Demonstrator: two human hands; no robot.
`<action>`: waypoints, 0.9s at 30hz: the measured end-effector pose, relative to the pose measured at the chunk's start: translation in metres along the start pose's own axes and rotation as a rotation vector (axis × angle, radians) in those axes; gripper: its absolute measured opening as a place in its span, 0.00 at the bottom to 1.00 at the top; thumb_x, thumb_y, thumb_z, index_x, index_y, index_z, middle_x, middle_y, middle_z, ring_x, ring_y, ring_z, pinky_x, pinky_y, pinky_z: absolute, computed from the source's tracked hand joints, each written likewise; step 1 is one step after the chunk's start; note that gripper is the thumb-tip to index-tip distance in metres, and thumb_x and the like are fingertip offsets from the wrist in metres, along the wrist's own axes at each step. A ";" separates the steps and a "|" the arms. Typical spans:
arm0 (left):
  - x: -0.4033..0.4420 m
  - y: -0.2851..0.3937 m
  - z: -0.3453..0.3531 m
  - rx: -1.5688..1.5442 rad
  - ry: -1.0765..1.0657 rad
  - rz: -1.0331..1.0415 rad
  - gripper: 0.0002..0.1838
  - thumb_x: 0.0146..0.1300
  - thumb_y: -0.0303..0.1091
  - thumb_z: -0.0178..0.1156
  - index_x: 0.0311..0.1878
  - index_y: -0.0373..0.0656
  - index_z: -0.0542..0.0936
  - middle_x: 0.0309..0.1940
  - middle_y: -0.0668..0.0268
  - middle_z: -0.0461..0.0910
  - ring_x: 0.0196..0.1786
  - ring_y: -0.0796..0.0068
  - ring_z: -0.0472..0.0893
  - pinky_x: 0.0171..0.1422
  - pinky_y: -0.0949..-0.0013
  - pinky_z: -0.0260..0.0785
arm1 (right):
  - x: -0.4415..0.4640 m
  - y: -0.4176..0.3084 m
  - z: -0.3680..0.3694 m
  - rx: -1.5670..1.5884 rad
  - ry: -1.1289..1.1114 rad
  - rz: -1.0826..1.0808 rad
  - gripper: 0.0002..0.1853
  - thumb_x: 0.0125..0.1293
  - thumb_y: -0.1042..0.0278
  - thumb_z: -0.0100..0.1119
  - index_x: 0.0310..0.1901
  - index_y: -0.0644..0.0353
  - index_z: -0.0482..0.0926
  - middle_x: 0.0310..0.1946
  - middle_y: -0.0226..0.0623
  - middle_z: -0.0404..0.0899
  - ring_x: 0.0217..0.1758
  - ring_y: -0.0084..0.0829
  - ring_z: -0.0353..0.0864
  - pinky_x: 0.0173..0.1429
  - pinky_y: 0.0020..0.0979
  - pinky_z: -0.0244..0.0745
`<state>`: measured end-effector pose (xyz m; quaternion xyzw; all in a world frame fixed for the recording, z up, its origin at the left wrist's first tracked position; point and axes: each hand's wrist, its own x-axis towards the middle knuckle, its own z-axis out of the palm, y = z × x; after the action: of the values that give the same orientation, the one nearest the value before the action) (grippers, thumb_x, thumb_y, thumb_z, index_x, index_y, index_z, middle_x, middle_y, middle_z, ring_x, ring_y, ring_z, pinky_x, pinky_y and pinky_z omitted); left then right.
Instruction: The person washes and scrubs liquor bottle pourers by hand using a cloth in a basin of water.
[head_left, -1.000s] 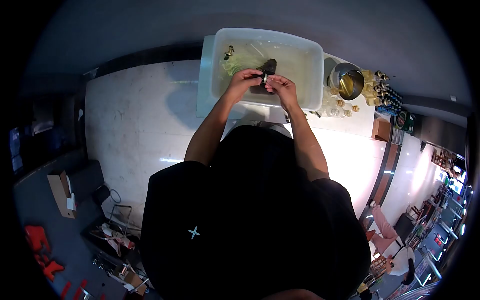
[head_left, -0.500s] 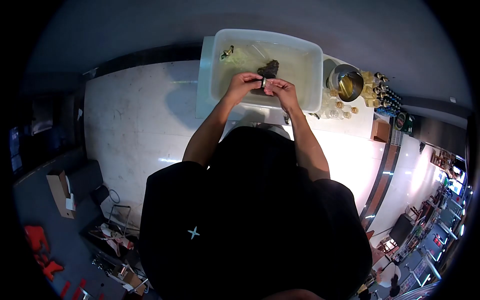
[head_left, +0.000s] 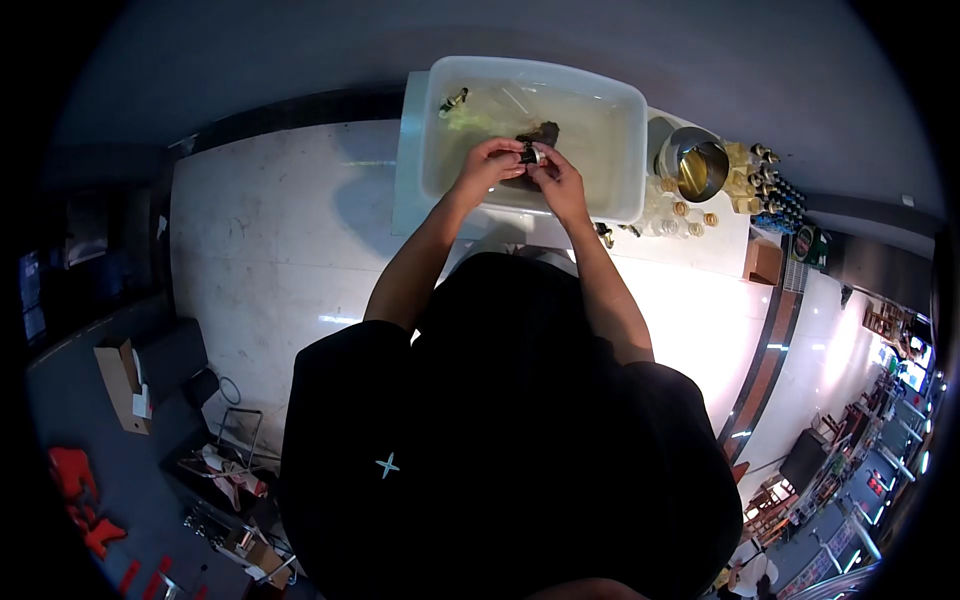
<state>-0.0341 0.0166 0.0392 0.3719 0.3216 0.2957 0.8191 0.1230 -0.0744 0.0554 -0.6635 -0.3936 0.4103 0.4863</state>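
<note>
Over the near part of a white plastic tub (head_left: 636,150) of cloudy liquid, my left hand (head_left: 487,168) and my right hand (head_left: 560,182) meet around a small black and silver fitting (head_left: 531,157). The fingers of both hands are closed on it. A dark, crumpled cloth-like thing (head_left: 546,134) lies in the tub just beyond the hands. Near the tub's left wall is a black and gold pourer-like piece (head_left: 455,101), with a greenish patch in the liquid below it.
Right of the tub stand a metal bowl (head_left: 712,165) with yellowish liquid, clear bottles (head_left: 668,212) and a group of yellow bottles (head_left: 742,180). A cardboard box (head_left: 763,260) sits beyond them. Another person (head_left: 750,570) is at the lower right.
The fitting has turned between my fingers, from upright to more sideways. My right hand has shifted slightly left and its fingers reach higher. The person at the lower right has moved downward in view.
</note>
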 end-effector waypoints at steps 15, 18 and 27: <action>-0.019 0.007 0.026 0.844 0.102 0.583 0.12 0.63 0.23 0.63 0.50 0.36 0.82 0.40 0.57 0.85 0.41 0.64 0.86 0.46 0.66 0.80 | -0.019 -0.023 0.002 -0.112 0.154 -0.180 0.13 0.62 0.77 0.63 0.49 0.63 0.84 0.31 0.34 0.84 0.35 0.20 0.82 0.44 0.24 0.79; -0.025 0.016 0.030 0.925 0.106 0.640 0.12 0.61 0.23 0.64 0.48 0.37 0.82 0.41 0.55 0.84 0.39 0.60 0.86 0.44 0.65 0.79 | -0.022 -0.026 0.003 -0.140 0.182 -0.236 0.11 0.62 0.77 0.63 0.46 0.64 0.84 0.31 0.34 0.85 0.33 0.20 0.83 0.42 0.25 0.79; -0.032 0.013 0.026 0.936 0.081 0.559 0.12 0.61 0.24 0.65 0.49 0.38 0.83 0.40 0.56 0.86 0.41 0.65 0.87 0.44 0.66 0.78 | -0.022 -0.015 -0.004 -0.192 0.110 -0.264 0.12 0.60 0.76 0.66 0.46 0.64 0.83 0.32 0.39 0.86 0.33 0.25 0.86 0.43 0.28 0.81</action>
<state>-0.0378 -0.0105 0.0733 0.7562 0.3390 0.3415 0.4435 0.1174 -0.0932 0.0742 -0.6708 -0.4876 0.2665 0.4912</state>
